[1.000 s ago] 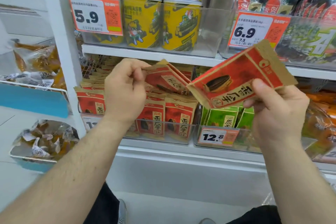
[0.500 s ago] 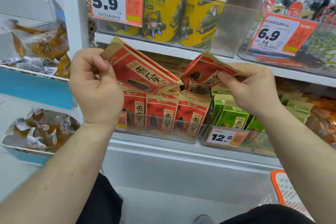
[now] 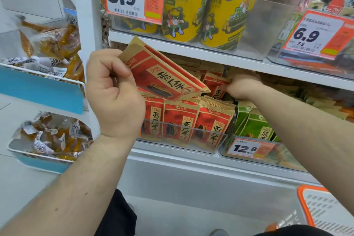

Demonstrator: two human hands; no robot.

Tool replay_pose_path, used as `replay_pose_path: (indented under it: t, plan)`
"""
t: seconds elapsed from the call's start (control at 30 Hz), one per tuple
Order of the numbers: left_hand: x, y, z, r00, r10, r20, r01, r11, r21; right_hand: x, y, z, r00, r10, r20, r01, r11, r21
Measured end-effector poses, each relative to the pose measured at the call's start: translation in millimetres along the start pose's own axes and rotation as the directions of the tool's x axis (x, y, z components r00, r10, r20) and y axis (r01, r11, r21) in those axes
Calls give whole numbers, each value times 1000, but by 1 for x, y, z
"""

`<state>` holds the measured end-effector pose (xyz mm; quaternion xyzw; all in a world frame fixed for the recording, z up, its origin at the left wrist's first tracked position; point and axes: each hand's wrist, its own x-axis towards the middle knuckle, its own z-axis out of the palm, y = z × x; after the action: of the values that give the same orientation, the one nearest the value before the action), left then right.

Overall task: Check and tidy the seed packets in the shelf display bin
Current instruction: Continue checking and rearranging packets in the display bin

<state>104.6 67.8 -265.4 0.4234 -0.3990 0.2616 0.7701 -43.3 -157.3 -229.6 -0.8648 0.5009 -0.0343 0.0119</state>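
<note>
The shelf (image 3: 191,51) carries a clear display bin (image 3: 182,130) at its front edge, packed with red seed packets (image 3: 180,124) standing upright in rows, faces out. To the right along the same edge sits a second bin of green packets (image 3: 256,128) behind a price tag (image 3: 247,148). Yellow tins (image 3: 185,9) stand on the shelf above.

The left hand (image 3: 113,94) holds a small sheaf of red packets (image 3: 164,78) lifted clear above the bin's left end, thumb and curled fingers pinching their kraft top corner so they fan down and to the right. The right hand (image 3: 243,87) reaches deep toward the back of the bin, fingers curled on the top edge of a red packet (image 3: 216,86) in a rear row; whether it pinches one or several cannot be told.

These look like light, thin paper pouches, fairly stiff at the sealed edges yet soft in the belly where loose seeds shift. They should crease if squeezed mid-face and slide against one another when stacked. The sealed top strip is probably the safest place to pinch, with the sheaf kept squared so none slips out.
</note>
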Motion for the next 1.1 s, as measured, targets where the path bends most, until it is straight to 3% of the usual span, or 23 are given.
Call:
replay_pose_path:
  t: [0.13,0.27,0.37,0.57,0.7,0.93,1.1]
  plan:
    - [-1,-3,0,999,-28,-24,28,999,17,13,-11,2,998,52,29,-53,999,12]
    - [-1,-8,1,999,-45,-21,44,999,-6,18,-30,5,991,1,-135,6,999,48]
    - [-4,-8,2,999,-45,-4,45,999,4,24,-41,10,986,-65,-152,66,998,3]
    - [-2,-8,2,998,-63,-8,63,998,12,19,-50,13,985,-150,86,154,987,-42]
    - [-2,-3,3,999,-53,4,52,997,48,20,-51,10,965,-116,233,135,989,-65]
    - [10,11,1,999,1,-48,0,1000,21,22,-43,7,942,-169,291,173,985,12]
    - [11,35,3,996,47,75,-47,999,-1,5,-40,-5,951,-179,251,177,984,32]
